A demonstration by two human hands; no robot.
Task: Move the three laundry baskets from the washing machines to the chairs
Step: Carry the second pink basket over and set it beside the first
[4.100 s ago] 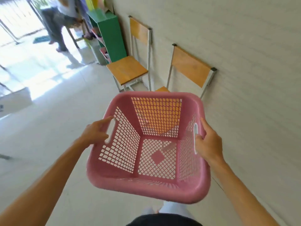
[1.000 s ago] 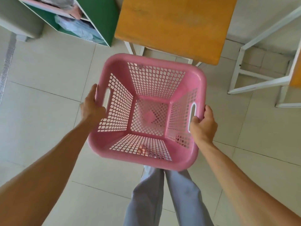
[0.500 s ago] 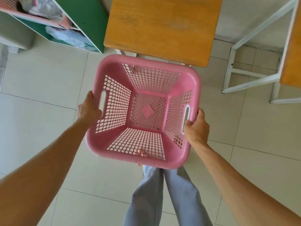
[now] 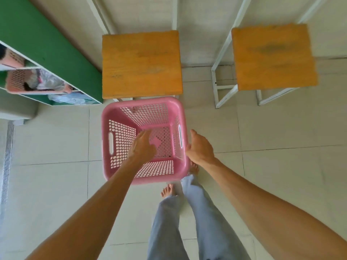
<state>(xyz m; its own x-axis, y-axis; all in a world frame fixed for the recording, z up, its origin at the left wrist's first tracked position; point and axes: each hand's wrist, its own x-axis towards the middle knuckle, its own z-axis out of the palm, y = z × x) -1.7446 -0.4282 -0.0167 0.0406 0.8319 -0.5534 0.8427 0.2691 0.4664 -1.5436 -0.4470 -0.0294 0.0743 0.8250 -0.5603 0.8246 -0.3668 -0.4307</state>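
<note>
Pink basket seen on tiled floor, just before nearer chair; left hand spread over its inside, right hand loosened beside its rim, nothing gripped

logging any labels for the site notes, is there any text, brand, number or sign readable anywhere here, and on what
None: no word, brand, number or sign can be read in this view.
pink basket: plain plastic; only a raised diamond on its floor, no lettering.
Two chair seats: bare wood, no marks.
green shelf: its baskets and bags show no legible print; they are blurred.
</note>
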